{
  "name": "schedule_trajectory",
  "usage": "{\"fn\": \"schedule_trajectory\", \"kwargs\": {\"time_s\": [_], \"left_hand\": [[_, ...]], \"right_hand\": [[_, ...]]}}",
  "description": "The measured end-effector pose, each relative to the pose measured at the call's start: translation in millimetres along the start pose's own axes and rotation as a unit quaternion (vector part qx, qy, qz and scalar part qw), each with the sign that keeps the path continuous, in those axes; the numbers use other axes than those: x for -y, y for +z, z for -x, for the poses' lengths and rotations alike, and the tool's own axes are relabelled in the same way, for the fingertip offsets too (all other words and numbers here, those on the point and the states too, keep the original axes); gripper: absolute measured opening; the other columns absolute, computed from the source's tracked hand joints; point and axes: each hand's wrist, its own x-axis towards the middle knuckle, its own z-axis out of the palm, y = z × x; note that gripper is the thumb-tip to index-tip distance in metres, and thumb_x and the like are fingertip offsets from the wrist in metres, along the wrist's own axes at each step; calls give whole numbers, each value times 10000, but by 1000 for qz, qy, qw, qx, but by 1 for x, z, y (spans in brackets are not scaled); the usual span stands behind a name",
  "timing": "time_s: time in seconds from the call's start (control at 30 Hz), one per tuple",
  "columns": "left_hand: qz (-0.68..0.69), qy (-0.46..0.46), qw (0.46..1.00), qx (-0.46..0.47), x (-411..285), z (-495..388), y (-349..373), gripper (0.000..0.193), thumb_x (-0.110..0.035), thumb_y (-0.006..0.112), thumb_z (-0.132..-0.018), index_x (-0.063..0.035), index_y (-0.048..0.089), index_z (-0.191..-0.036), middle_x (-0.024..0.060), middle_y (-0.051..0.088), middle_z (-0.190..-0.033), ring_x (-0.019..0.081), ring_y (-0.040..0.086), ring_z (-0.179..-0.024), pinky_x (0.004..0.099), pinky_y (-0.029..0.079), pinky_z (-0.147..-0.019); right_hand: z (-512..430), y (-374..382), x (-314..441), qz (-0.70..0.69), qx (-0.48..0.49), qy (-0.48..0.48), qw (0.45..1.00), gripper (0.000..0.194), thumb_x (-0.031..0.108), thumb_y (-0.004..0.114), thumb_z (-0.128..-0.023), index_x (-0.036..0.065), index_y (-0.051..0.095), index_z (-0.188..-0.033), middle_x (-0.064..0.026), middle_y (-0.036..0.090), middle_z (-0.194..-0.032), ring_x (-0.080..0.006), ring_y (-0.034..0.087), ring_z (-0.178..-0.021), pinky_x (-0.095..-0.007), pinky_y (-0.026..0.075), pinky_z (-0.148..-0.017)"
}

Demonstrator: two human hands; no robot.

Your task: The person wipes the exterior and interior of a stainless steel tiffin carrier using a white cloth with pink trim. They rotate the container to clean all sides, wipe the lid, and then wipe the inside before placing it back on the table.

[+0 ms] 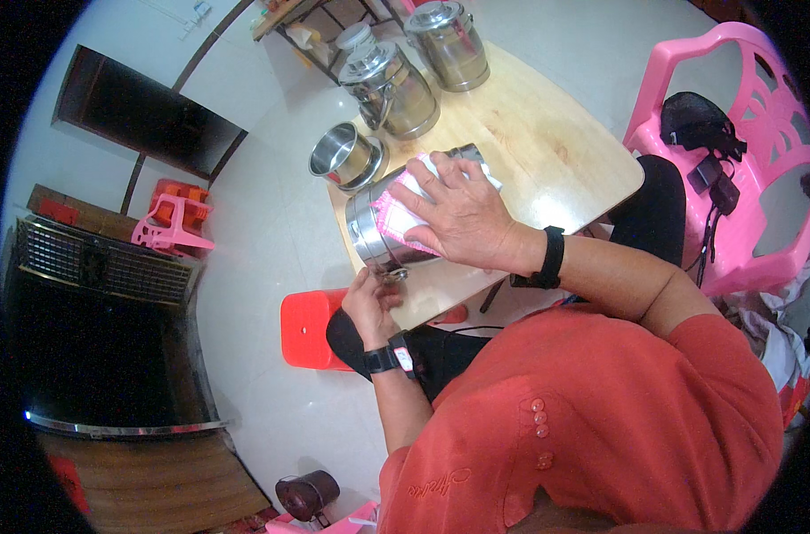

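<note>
A stainless steel pail (365, 212) lies on its side on the light wooden table (552, 147). My right hand (462, 213) is spread over a white cloth with pink stitched edging (401, 217), pressing it against the pail's curved wall. Down at the pail's near side, my left hand (373, 304) has its fingers curled at the rim by a small metal fitting (398, 274). Part of the pail is hidden under the cloth and my right hand. Just behind it stands an open steel pot (341, 157), with a round steel lid or base beneath it.
Two lidded steel pails (395, 93) (455, 53) stand at the table's far end. A red plastic stool (311, 327) is beside the table. To the right, a pink plastic chair (745, 220) holds a black bag (699, 123) and cabled black adapters (712, 180).
</note>
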Motion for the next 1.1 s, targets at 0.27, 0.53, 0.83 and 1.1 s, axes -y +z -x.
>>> {"fn": "schedule_trajectory", "kwargs": {"time_s": [0.27,0.53,0.83,1.1], "left_hand": [[-83,131,982,-106,-26,20,25,402,-80,644,-942,95,632,-1305,127,736,-1064,178,704,-858,249,500,-524],[-9,115,991,66,-81,48,50,526,-112,592,-1007,101,454,-1468,169,668,-1178,185,709,-870,273,565,-496],[20,72,988,136,-61,54,62,248,-109,644,-1011,33,611,-1212,97,703,-940,152,683,-698,269,586,-441],[18,123,987,104,-13,64,88,215,-81,684,-986,-3,637,-1181,77,701,-978,159,678,-771,278,605,-519]], "right_hand": [[2,-2,0,-12,7,2,1000,636,476,681,-909,138,559,-1434,-159,529,-1417,-379,467,-1317,-506,381,-1046],[13,-7,3,-39,7,-13,999,671,464,702,-888,156,548,-1463,-154,501,-1479,-382,449,-1356,-501,377,-1051],[19,-12,-15,-28,-4,-3,1000,655,452,700,-892,108,570,-1435,-142,548,-1440,-350,492,-1324,-488,382,-1049],[-10,-9,-48,-12,1,88,996,490,474,602,-962,35,676,-1166,-133,680,-1096,-303,582,-1079,-461,417,-903]]}}
